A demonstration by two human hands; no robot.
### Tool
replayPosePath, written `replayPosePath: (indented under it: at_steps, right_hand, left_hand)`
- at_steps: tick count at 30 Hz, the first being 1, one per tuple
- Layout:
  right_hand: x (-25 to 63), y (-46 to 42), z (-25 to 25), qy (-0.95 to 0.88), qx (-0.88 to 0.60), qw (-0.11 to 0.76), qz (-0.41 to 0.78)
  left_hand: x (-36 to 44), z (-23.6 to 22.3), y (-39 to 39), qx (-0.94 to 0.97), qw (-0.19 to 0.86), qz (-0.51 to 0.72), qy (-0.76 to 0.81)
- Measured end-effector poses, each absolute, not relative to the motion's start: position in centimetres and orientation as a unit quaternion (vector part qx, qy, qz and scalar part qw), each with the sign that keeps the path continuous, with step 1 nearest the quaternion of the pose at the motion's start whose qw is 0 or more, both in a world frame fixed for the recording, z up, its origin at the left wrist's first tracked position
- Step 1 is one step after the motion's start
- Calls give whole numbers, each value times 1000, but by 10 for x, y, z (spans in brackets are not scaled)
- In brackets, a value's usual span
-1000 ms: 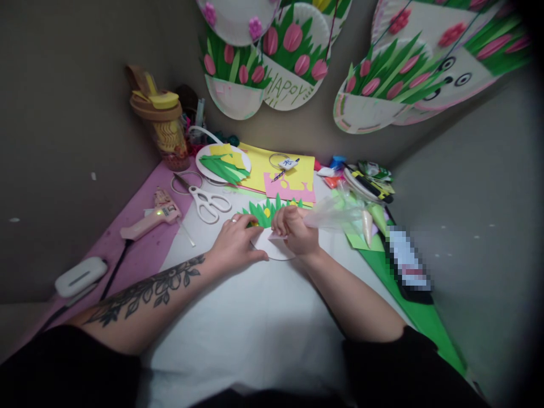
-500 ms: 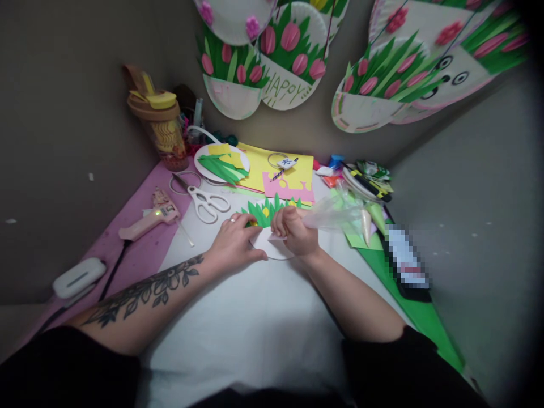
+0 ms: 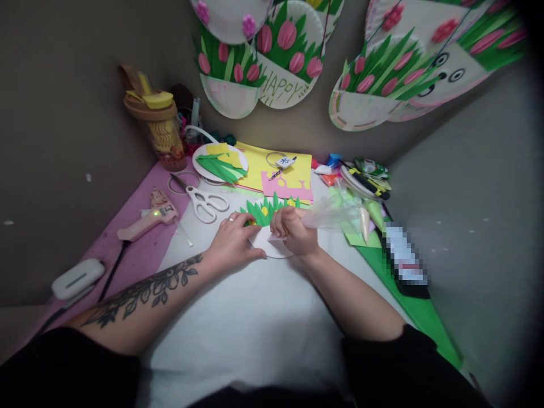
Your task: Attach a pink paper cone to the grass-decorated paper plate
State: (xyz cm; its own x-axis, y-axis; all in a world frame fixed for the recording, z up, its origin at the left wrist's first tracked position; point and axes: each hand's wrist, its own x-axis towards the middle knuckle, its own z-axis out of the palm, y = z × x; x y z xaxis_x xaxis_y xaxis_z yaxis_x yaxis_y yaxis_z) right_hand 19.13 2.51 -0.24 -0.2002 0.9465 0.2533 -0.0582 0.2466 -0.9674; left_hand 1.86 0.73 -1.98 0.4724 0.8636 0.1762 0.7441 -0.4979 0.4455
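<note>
My right hand point(image 3: 294, 229) is closed around a clear plastic piping bag point(image 3: 329, 215), its loose end trailing to the right. The bag's pale pinkish tip points left, low over a white paper craft point(image 3: 261, 246); whether it touches the surface I cannot tell. Green paper grass point(image 3: 260, 211) with small yellow flowers rises along the craft's far edge. My left hand point(image 3: 236, 238) rests at the craft's left side, thumb and fingers spread, a ring on one finger. Part of the craft is hidden beneath my right hand.
Left: white-handled scissors point(image 3: 206, 204), a pink glue gun point(image 3: 148, 221) with its light on, a white case point(image 3: 77, 279), a tumbler point(image 3: 164, 130). Behind: a plate with paper scraps point(image 3: 220, 161), yellow paper point(image 3: 255, 164). Right: filled piping bags point(image 3: 364, 226), a phone point(image 3: 406, 260). Tulip plates point(image 3: 293, 62) hang above.
The whole view has shifted very slightly to the left. Both hands keep nearly the same pose, with the piping bag still in my right hand.
</note>
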Motion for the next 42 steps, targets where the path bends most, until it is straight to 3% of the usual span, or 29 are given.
replayPosePath:
  at_steps: [42]
  right_hand:
    - [195,18,1,-602,-356,516,495]
  left_hand:
    - [19,-20,8,845,134,197,479]
